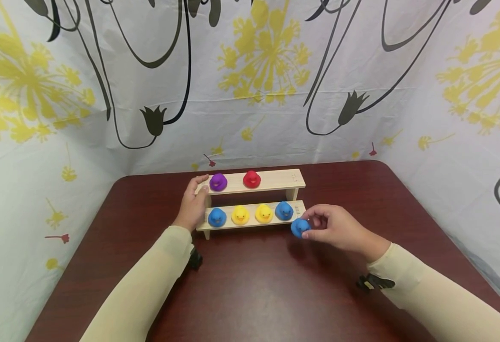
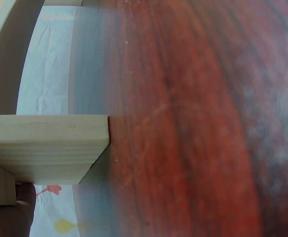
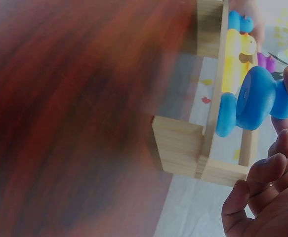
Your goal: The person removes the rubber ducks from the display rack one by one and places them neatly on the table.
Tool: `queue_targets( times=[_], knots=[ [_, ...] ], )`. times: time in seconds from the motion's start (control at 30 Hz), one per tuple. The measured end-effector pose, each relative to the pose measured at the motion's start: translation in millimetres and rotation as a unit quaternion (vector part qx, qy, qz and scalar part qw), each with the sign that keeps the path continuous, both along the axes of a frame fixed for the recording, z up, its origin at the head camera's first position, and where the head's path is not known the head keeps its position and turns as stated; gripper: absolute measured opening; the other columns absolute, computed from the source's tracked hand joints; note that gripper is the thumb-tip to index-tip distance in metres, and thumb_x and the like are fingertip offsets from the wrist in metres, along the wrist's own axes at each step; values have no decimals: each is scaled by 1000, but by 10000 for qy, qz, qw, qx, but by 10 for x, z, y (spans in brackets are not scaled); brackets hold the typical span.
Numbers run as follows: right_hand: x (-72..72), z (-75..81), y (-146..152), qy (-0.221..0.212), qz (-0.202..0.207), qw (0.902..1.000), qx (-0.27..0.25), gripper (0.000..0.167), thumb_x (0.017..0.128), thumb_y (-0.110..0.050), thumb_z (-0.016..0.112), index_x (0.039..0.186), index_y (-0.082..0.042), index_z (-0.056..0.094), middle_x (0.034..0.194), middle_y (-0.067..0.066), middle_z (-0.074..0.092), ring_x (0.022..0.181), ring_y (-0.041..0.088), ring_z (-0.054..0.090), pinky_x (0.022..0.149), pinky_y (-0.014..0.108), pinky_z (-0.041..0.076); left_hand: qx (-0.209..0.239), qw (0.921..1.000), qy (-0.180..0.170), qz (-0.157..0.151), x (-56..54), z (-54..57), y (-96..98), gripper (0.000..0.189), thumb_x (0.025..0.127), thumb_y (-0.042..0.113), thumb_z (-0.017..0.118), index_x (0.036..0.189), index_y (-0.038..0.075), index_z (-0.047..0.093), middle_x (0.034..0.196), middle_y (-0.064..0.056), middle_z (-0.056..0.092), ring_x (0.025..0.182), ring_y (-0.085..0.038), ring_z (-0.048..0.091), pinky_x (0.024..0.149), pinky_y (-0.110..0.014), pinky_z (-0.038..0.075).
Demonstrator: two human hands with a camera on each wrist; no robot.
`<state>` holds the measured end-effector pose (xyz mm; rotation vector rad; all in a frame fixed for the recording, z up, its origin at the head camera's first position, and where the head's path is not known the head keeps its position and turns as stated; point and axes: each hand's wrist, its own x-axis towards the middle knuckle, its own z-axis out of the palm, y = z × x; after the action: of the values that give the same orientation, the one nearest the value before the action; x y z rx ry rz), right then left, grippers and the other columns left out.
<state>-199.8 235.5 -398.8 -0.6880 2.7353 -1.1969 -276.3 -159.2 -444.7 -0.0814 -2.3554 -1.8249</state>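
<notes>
My right hand (image 1: 339,230) pinches a blue rubber duck (image 1: 300,228) between thumb and fingers, just off the right front corner of a two-tier wooden stand (image 1: 275,180). In the right wrist view the held duck's flat underside faces the camera. The left hand (image 1: 193,204) grips the stand's left end at the upper shelf. Along the lower shelf sit a blue duck (image 1: 217,217), two yellow ducks, one at the left (image 1: 240,215) and one at the right (image 1: 264,213), then another blue duck (image 1: 284,211). A purple duck (image 1: 218,182) and a red duck (image 1: 251,179) are on the upper shelf.
The stand is on a dark reddish wooden table (image 1: 250,285), toward its far edge. Behind and beside the table hangs a white cloth (image 1: 241,128) with yellow and dark flower prints. Each wrist carries a small black camera mount.
</notes>
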Motion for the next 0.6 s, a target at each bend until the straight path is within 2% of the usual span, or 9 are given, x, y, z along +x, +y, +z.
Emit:
queue_targets(
  times=[0.17,0.4,0.6],
  knots=[
    [19,-80,-20,-138,52,9999,58,29,82,-23,93,105,-19,76,77,-1,53,71,15,52,59,26,46,15,10000,-25,20,4,4,1,39,113,25,44,151,20,51,163,-7,44,155,-28,33,129,-54,21],
    [25,-209,-20,-117,167,9997,92,28,82,-22,93,105,-16,77,72,-4,52,65,11,50,56,25,43,4,10000,43,25,8,6,-1,41,112,23,44,152,16,50,163,-7,44,156,-30,33,129,-55,20],
    [39,-231,-28,-166,132,9996,192,28,83,-22,92,105,-16,75,73,-4,52,65,11,50,55,24,43,13,10000,64,16,7,1,9,39,113,23,44,150,18,52,163,-6,45,156,-28,33,129,-53,20]
  ],
)
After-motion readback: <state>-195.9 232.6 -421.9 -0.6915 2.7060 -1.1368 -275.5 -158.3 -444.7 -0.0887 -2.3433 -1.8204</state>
